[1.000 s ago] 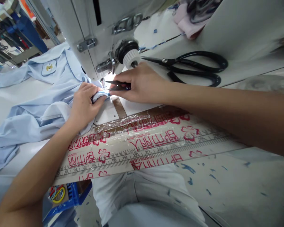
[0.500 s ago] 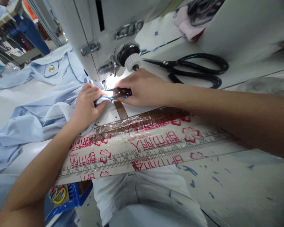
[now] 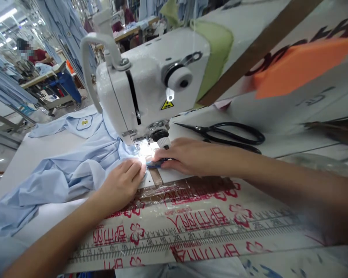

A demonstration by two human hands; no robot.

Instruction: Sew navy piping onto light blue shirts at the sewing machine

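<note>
A light blue garment (image 3: 60, 173) lies on the white table, bunched up to the needle of a white sewing machine (image 3: 145, 88). My left hand (image 3: 121, 185) is closed over the garment's edge just in front of the needle. My right hand (image 3: 185, 156) pinches small thread snips (image 3: 154, 164) by the presser foot, their tips pointing at the fabric in my left hand. The two hands nearly touch under the machine's lamp.
Large black scissors (image 3: 229, 135) lie on the table behind my right hand. A taped ruler strip with red print (image 3: 185, 231) runs along the table's near edge. An orange pad (image 3: 301, 65) sits at upper right. People work at benches (image 3: 43, 77) at the far left.
The camera has tilted up, so the whole machine head and the room behind show. Both hands stay at the needle, with the snips now lower and mostly hidden between them.
</note>
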